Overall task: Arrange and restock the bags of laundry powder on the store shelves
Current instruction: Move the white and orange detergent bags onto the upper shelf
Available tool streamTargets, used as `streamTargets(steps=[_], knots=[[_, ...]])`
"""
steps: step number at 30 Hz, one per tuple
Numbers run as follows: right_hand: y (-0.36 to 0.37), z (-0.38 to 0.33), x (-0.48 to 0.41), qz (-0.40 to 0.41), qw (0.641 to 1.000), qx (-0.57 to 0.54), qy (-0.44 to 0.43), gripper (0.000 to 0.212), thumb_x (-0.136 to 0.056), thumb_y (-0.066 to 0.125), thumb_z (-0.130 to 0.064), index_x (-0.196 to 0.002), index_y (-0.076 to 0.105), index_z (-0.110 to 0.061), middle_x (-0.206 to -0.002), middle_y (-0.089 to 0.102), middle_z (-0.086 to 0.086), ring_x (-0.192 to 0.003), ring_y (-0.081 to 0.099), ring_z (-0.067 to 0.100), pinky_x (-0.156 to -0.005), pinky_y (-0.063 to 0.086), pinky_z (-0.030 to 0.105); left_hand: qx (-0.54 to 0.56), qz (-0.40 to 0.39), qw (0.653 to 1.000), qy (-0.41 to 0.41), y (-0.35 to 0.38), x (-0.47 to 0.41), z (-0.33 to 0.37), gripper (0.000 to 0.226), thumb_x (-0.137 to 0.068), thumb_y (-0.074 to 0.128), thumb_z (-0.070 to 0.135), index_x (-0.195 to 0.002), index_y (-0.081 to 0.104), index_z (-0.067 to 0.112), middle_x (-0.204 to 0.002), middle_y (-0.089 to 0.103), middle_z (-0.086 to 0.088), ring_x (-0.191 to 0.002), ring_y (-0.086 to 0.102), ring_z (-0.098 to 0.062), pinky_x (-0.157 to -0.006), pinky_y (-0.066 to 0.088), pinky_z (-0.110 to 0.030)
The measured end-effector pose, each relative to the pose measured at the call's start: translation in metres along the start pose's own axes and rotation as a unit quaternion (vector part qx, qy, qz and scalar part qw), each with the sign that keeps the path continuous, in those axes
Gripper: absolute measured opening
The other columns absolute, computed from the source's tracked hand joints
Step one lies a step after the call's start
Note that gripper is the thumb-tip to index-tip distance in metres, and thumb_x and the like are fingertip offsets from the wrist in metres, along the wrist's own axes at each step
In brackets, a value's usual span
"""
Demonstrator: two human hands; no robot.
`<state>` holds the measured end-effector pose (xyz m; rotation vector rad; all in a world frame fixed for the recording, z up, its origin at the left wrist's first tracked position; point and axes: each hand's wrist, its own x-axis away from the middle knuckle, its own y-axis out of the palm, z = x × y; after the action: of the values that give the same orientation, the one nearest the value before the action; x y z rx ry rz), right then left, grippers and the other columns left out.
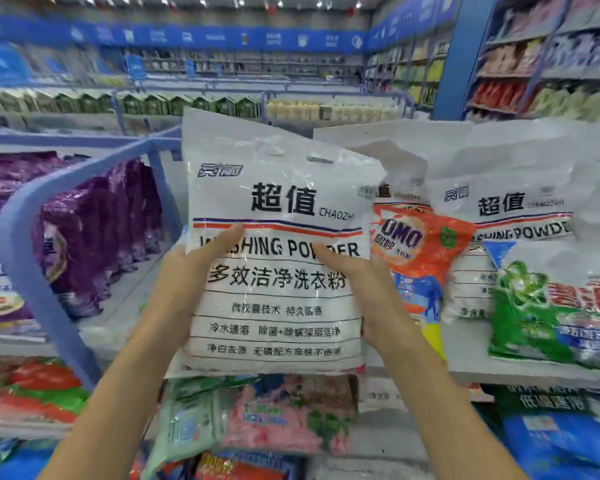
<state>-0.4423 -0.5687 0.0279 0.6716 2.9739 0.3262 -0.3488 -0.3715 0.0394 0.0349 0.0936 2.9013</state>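
Head view: with left hand (194,268) and right hand (357,277) each clasping a side of the white washing powder bag (274,202), held upright just before the shelf (492,374), set squarely beside the orange bag (418,261), label outward, base down first.

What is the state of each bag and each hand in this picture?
held white bag: upright, gripped at both sides.
left hand: grips its left edge.
right hand: grips its right edge.
orange bag: standing on shelf, partly hidden.
second white bag: standing on shelf.
green bag: standing on shelf.
purple bags: standing in a row.
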Motion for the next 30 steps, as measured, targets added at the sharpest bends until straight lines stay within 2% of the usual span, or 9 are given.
streamTargets(steps=[3,5,7,10,16,19,23,27,30], knots=[[0.027,0.018,-0.047,0.035,0.999,0.016,0.012,0.072,-0.066,0.092,-0.044,-0.127,0.067,-0.013,-0.115,0.077,0.001,-0.108,0.073,0.022,-0.098,0.057,0.044,-0.029,0.012,0.999,0.023,-0.009,-0.038,0.01,0.046,-0.072,0.085,0.052,-0.106,0.078,0.022,-0.096,0.08,-0.002,-0.087,0.078,-0.024,-0.088,0.058,-0.045],[0.034,0.034,-0.071,0.053,0.998,0.006,0.014,0.054,-0.073,0.09,-0.031,-0.12,0.071,-0.014,-0.108,0.079,-0.002,-0.101,0.075,0.016,-0.082,0.061,0.028,-0.061,0.029,0.996,0.049,-0.008,-0.054,0.003,0.031,-0.079,0.08,0.05,-0.099,0.077,0.026,-0.089,0.08,0.007,-0.077,0.077,-0.011,-0.073,0.057,-0.033],[0.037,0.044,-0.08,0.069,0.998,0.012,0.009,0.034,-0.079,0.086,-0.018,-0.112,0.074,-0.016,-0.101,0.08,-0.005,-0.092,0.076,0.011,-0.071,0.059,0.019,-0.101,0.048,0.992,0.063,-0.009,-0.064,-0.012,0.033,-0.08,0.075,0.06,-0.099,0.074,0.033,-0.089,0.079,0.016,-0.079,0.075,-0.006,-0.072,0.054,-0.031],[0.035,0.047,-0.082,0.07,0.997,0.022,0.001,0.032,-0.08,0.085,-0.018,-0.11,0.075,-0.02,-0.1,0.08,-0.005,-0.093,0.077,0.016,-0.085,0.063,0.036,-0.114,0.08,0.988,0.067,-0.012,-0.07,-0.025,0.045,-0.075,0.074,0.07,-0.105,0.073,0.036,-0.097,0.078,0.014,-0.094,0.074,-0.015,-0.085,0.057,-0.043],[0.022,0.047,-0.071,0.025,0.993,0.113,0.011,0.04,-0.083,0.084,-0.039,-0.119,0.07,-0.029,-0.108,0.078,-0.013,-0.101,0.074,0.008,-0.095,0.059,0.037,-0.184,0.16,0.966,0.089,-0.006,-0.052,-0.034,0.056,-0.075,0.07,0.075,-0.103,0.065,0.026,-0.094,0.072,0.01,-0.084,0.067,-0.016,-0.069,0.048,-0.036],[0.018,0.05,-0.057,0.048,0.98,0.191,-0.034,0.046,-0.084,0.08,-0.048,-0.125,0.065,-0.033,-0.112,0.074,-0.019,-0.102,0.068,-0.003,-0.089,0.054,0.022,-0.262,0.197,0.938,0.113,0.0,-0.039,-0.043,0.069,-0.078,0.065,0.077,-0.124,0.059,0.027,-0.111,0.071,0.006,-0.102,0.065,-0.023,-0.081,0.05,-0.043],[0.02,0.053,-0.042,0.088,0.957,0.266,-0.078,0.063,-0.085,0.072,-0.062,-0.135,0.052,-0.03,-0.121,0.064,-0.022,-0.108,0.06,-0.001,-0.093,0.048,0.023,-0.312,0.221,0.916,0.124,0.006,-0.027,-0.049,0.083,-0.084,0.058,0.076,-0.145,0.046,0.022,-0.134,0.063,-0.006,-0.121,0.058,-0.032,-0.095,0.046,-0.05],[0.008,0.05,-0.031,0.04,0.973,0.224,-0.047,0.048,-0.091,0.07,-0.054,-0.131,0.05,-0.037,-0.113,0.069,-0.024,-0.1,0.064,-0.008,-0.095,0.052,0.026,-0.333,0.21,0.912,0.117,0.004,-0.021,-0.053,0.076,-0.089,0.054,0.072,-0.146,0.044,0.022,-0.135,0.063,-0.008,-0.121,0.058,-0.036,-0.098,0.046,-0.051],[-0.001,0.049,-0.023,0.013,0.976,0.211,-0.047,0.041,-0.09,0.074,-0.049,-0.124,0.05,-0.045,-0.107,0.068,-0.032,-0.097,0.062,-0.017,-0.088,0.052,0.018,-0.333,0.211,0.911,0.12,0.008,-0.013,-0.059,0.074,-0.089,0.052,0.068,-0.148,0.038,0.026,-0.142,0.058,-0.005,-0.127,0.055,-0.033,-0.104,0.045,-0.054]])
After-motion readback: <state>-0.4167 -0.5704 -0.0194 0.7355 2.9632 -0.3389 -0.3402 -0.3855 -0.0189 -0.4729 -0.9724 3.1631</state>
